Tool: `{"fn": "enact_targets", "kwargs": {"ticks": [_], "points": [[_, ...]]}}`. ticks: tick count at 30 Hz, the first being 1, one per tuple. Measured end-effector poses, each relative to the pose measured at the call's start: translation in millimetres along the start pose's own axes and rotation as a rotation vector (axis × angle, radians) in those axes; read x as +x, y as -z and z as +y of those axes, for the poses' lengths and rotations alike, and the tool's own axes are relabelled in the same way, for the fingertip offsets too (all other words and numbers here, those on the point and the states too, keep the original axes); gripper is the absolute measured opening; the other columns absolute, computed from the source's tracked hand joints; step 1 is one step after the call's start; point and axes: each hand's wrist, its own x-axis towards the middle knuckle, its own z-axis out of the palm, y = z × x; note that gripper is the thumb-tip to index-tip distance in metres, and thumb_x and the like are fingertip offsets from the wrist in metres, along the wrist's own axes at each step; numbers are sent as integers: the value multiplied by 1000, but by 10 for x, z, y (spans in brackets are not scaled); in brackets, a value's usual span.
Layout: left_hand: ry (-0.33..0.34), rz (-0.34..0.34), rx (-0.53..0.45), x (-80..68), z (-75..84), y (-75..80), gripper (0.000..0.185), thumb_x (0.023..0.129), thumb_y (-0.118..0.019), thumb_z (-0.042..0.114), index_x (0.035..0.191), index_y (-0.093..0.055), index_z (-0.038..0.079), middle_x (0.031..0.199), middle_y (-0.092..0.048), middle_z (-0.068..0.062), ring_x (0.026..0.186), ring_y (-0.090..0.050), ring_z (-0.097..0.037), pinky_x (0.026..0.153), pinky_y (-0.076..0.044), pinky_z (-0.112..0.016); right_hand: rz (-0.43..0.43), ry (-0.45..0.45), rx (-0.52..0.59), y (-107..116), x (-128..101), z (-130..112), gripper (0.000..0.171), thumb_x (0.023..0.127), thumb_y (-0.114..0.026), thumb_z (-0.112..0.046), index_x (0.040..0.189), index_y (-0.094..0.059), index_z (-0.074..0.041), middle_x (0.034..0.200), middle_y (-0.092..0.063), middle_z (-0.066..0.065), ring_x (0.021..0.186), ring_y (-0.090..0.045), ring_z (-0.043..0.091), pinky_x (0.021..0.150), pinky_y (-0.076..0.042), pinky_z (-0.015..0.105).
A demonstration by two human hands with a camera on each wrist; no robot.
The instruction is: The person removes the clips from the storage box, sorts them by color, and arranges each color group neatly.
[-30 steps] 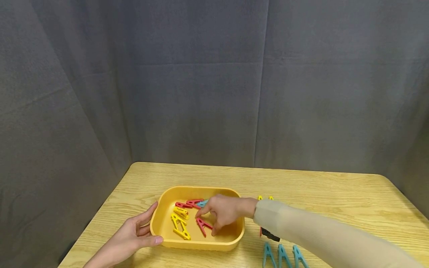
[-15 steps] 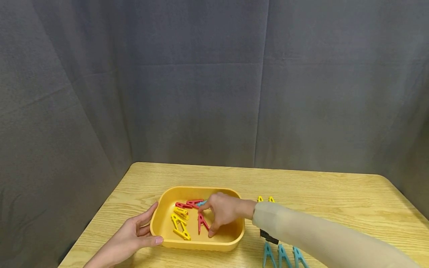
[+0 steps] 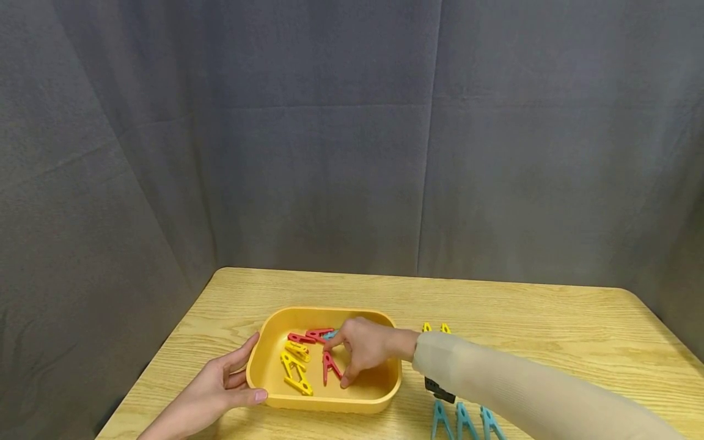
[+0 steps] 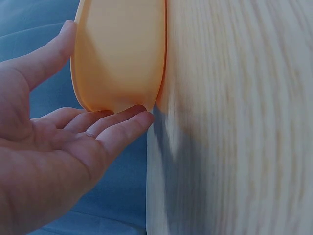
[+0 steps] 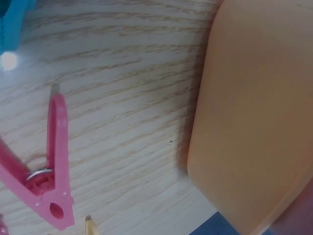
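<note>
Since a second ago the red clothespin in the tub has swung from lying slantwise to standing nearly upright under the fingers, and the right hand has drawn back slightly toward the tub's middle; the left hand and everything else have stayed put.

Largest is the wooden table (image 3: pixel 550 330), set before a grey cloth backdrop (image 3: pixel 330 153). On its near left part sits the yellow tub (image 3: pixel 264 360), a shallow rounded tray. The right arm in a beige sleeve (image 3: pixel 522 391) reaches across from the right, a dark strap showing under the wrist. The left hand (image 3: pixel 211 391) lies flat and relaxed against the tub's left outer wall, thumb along the near corner, fingers straight and holding nothing; the left wrist view shows the fingertips touching the tub's base edge. The right hand (image 3: pixel 363 348) is inside the tub, thumb and fingers curled in a pinch on the red clothespin (image 3: pixel 329 368), whose legs point down at the tub floor.

Also in the tub are yellow clothespins (image 3: pixel 294 366) to the left and two more red ones with a blue one at the far wall (image 3: pixel 313 335). On the table right of the tub lie three blue clothespins (image 3: pixel 462 421) side by side, two yellow tips (image 3: pixel 434 327) beyond the sleeve, and a pink-red clothespin (image 5: pixel 49 181) seen in the right wrist view.
</note>
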Motion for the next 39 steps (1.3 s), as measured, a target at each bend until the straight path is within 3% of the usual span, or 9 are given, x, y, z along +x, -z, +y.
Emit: {"fn": "enact_targets", "kwargs": {"ticks": [8, 14, 18, 27, 34, 39], "points": [[12, -16, -17, 12, -12, 1, 103, 95, -80, 7, 166, -6, -5, 169, -9, -30, 145, -40, -44, 101, -54, -31, 21, 47, 63, 18, -41, -23, 63, 76, -95, -3, 134, -71, 3, 46, -37, -13, 44, -30, 1, 47, -22, 18], [3, -19, -15, 13, -6, 13, 103, 95, -80, 7, 165, -6, -6, 169, -9, -31, 145, -39, -44, 101, -54, -31, 42, 87, 156, 62, -87, -34, 61, 77, -92, 2, 133, -69, 8, 46, -37, -13, 46, -28, 0, 51, -31, 16], [2, -25, -14, 9, -5, 16, 103, 96, -79, 7, 165, -5, -5, 169, -8, -30, 146, -39, -44, 101, -54, -30, 58, 72, 202, 56, -116, -55, 60, 76, -91, 3, 132, -70, 6, 48, -30, -11, 49, -21, 3, 51, -24, 18], [-4, -26, -8, 16, -8, 29, 102, 96, -79, 8, 166, -4, -5, 169, -8, -30, 146, -38, -44, 102, -53, -30, 105, -7, 305, 57, -234, -160, 60, 75, -89, 6, 132, -71, 4, 47, -33, -7, 48, -22, 6, 55, -40, 17], [13, -11, -1, 13, -26, 41, 102, 97, -79, 9, 166, -5, -5, 169, -7, -31, 146, -38, -45, 102, -54, -31, 160, 3, 347, 115, -370, -237, 58, 78, -89, 5, 133, -70, 5, 47, -33, -6, 48, -21, 8, 56, -35, 21], [1, -12, 0, 9, -35, 55, 102, 96, -79, 7, 165, -5, -6, 169, -6, -31, 145, -39, -46, 101, -54, -32, 199, -14, 323, 170, -479, -271, 58, 77, -91, 5, 131, -71, 4, 48, -34, -6, 48, -23, 8, 63, -43, 20]]}}
